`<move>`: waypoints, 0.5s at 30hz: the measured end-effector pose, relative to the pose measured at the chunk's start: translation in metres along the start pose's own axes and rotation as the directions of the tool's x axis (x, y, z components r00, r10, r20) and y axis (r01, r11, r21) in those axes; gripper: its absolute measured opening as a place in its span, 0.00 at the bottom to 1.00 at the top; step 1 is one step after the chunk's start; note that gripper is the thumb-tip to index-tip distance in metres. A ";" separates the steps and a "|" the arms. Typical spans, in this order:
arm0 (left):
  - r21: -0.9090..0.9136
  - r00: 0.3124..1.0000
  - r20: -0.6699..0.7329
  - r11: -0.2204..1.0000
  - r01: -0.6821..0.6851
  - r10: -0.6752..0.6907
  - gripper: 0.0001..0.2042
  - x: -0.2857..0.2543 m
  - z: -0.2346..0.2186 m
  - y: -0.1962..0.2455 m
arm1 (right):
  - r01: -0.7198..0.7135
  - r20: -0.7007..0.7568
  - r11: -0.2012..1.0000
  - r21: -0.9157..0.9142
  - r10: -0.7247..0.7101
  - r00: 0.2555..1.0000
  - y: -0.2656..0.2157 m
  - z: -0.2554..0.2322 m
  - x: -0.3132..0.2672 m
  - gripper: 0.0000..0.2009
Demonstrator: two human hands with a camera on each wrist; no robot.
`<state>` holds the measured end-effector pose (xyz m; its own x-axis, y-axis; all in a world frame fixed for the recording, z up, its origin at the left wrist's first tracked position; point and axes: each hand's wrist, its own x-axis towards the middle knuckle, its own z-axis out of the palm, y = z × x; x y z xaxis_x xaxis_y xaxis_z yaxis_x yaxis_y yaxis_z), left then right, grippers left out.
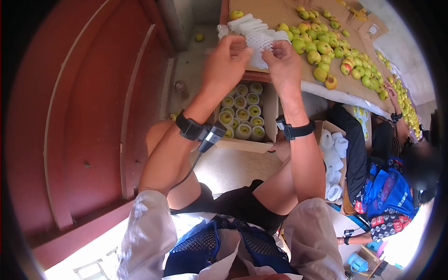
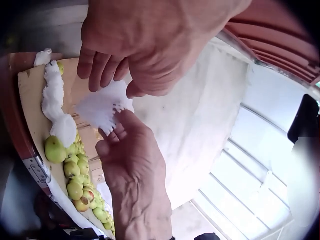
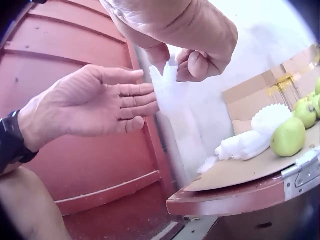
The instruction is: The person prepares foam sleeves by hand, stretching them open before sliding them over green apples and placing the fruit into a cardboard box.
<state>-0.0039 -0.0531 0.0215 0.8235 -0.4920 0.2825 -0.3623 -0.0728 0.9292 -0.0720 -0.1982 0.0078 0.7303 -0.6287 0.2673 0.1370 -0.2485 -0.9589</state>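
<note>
A white foam net sleeve [image 1: 257,46] is held up above the table edge, between both hands. My right hand [image 1: 283,67] pinches its edge between thumb and fingers; the right wrist view shows the sleeve [image 3: 170,92] hanging from that pinch. My left hand [image 1: 226,65] is at the other side, and in the right wrist view the left hand [image 3: 90,102] has its fingers extended, tips beside the sleeve. More white sleeves [image 2: 52,95] lie in a row on the cardboard-covered table, next to green apples [image 2: 72,170].
Below the table edge stands a box [image 1: 269,116] of apples in foam nets. A carton of rolled white sleeves [image 1: 332,156] is right of my knees. Loose apples [image 1: 322,46] spread over the table. Another person's hand [image 1: 391,93] reaches among apples at the right. A red door [image 1: 93,102] is at left.
</note>
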 end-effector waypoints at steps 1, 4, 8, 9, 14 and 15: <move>0.051 1.000 0.009 0.998 -0.022 0.022 0.20 -0.001 0.002 0.005 | 0.045 -0.012 0.998 -0.037 -0.045 0.999 0.003 0.003 0.001 0.12; 0.000 0.999 0.045 1.000 0.007 -0.007 0.21 0.001 0.008 0.003 | 0.128 -0.005 0.985 -0.112 -0.129 0.992 0.006 0.008 0.001 0.12; -0.081 0.997 0.071 0.996 0.032 -0.027 0.19 0.009 0.006 -0.004 | 0.124 0.056 0.981 -0.147 -0.117 0.992 0.002 0.010 -0.003 0.12; -0.085 0.996 0.078 0.996 0.040 -0.034 0.19 0.010 0.005 -0.004 | 0.125 0.069 0.979 -0.163 -0.115 0.991 0.002 0.011 -0.004 0.12; -0.092 0.992 0.057 0.989 0.113 -0.109 0.17 0.015 0.006 -0.013 | 0.036 0.116 0.999 -0.022 -0.034 0.993 0.003 0.008 -0.006 0.11; -0.088 0.993 0.047 0.990 0.113 -0.109 0.16 0.018 0.006 -0.016 | 0.006 0.133 0.999 0.034 -0.011 0.991 0.003 0.007 -0.006 0.11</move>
<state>0.0139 -0.0656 0.0101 0.8368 -0.5213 0.1677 -0.2271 -0.0518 0.9725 -0.0716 -0.1901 0.0030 0.8115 -0.5222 0.2625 0.1643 -0.2272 -0.9599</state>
